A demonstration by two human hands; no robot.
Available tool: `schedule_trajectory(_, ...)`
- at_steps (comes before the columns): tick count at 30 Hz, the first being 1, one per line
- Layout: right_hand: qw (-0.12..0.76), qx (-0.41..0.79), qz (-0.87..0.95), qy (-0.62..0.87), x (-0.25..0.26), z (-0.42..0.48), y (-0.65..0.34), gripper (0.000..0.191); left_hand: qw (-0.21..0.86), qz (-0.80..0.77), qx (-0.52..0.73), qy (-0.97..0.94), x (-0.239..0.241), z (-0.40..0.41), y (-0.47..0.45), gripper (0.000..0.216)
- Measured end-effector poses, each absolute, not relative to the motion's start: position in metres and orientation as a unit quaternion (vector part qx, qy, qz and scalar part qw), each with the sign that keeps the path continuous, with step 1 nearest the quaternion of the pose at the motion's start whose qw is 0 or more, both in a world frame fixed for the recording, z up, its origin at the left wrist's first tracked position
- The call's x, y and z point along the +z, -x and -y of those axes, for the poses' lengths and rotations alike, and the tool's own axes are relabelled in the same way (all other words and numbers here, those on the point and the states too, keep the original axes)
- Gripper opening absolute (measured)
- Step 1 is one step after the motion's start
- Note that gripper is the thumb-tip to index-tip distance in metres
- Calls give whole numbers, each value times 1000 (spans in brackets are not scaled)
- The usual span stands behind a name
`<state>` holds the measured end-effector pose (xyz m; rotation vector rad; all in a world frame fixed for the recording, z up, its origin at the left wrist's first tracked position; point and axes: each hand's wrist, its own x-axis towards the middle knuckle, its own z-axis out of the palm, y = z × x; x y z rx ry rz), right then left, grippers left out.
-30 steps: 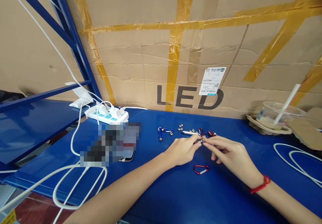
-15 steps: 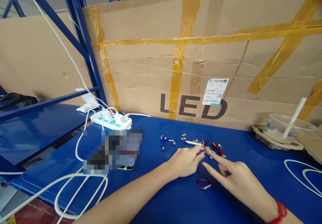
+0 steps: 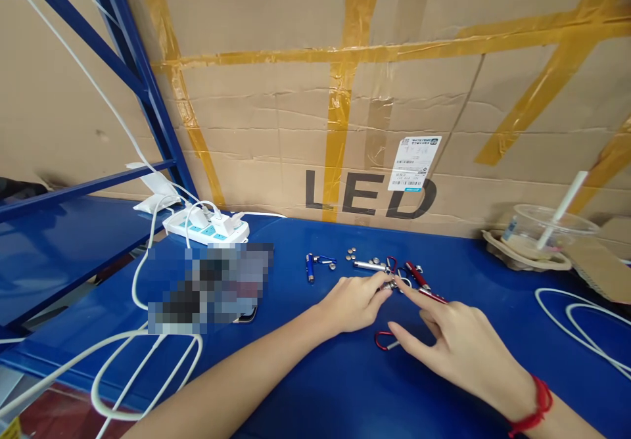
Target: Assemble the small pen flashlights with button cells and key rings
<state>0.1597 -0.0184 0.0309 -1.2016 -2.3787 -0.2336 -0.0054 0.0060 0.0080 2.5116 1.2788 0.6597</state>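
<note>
My left hand (image 3: 355, 304) is closed in a pinch over a small metallic piece, mostly hidden by the fingertips. My right hand (image 3: 463, 337) has its index finger stretched to the left fingertips and its thumb held apart; its other fingers curl. Just beyond the fingers lie a silver pocket flashlight (image 3: 369, 265), a red flashlight (image 3: 417, 274) and a red carabiner (image 3: 392, 263). Another red rod-like piece (image 3: 434, 296) shows along the right index finger; whether the hand touches it is unclear. Below the hands, a red carabiner (image 3: 382, 341) is partly covered by my right thumb.
A blue flashlight (image 3: 309, 268) with a blue carabiner (image 3: 325, 259) and several button cells (image 3: 350, 254) lie farther left and back. At left are a white power strip (image 3: 207, 227), cables and a blurred phone. A plastic cup (image 3: 555, 225) with a straw sits in a carton holder (image 3: 522, 258).
The view has shifted, so everything appears a little higher and farther left. My right thumb now overlaps the lower red carabiner, and a red rod-like piece shows beside the right index finger.
</note>
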Motion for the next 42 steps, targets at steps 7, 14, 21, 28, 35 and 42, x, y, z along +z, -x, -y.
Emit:
schedule_trajectory(7,218,-59,860,457,35,19,-160,47,111,-431,215,-869,7,-6,4,21)
schedule_trajectory(14,226,67,847,476,30,19,-157,54,147,-446,216,-856,11,-6,5,24)
schedule_trajectory(21,241,278,777,511,30,24,-155,64,169,-459,216,-845,14,-6,6,25)
schedule_trajectory(28,255,445,682,522,31,29,-152,74,188,-462,220,-838,15,-6,6,28)
schedule_trajectory(35,259,489,648,523,37,32,-149,76,180,-454,220,-845,15,-4,6,27)
schedule_trajectory(42,269,452,678,513,29,28,-147,76,170,-448,214,-851,15,-4,5,25)
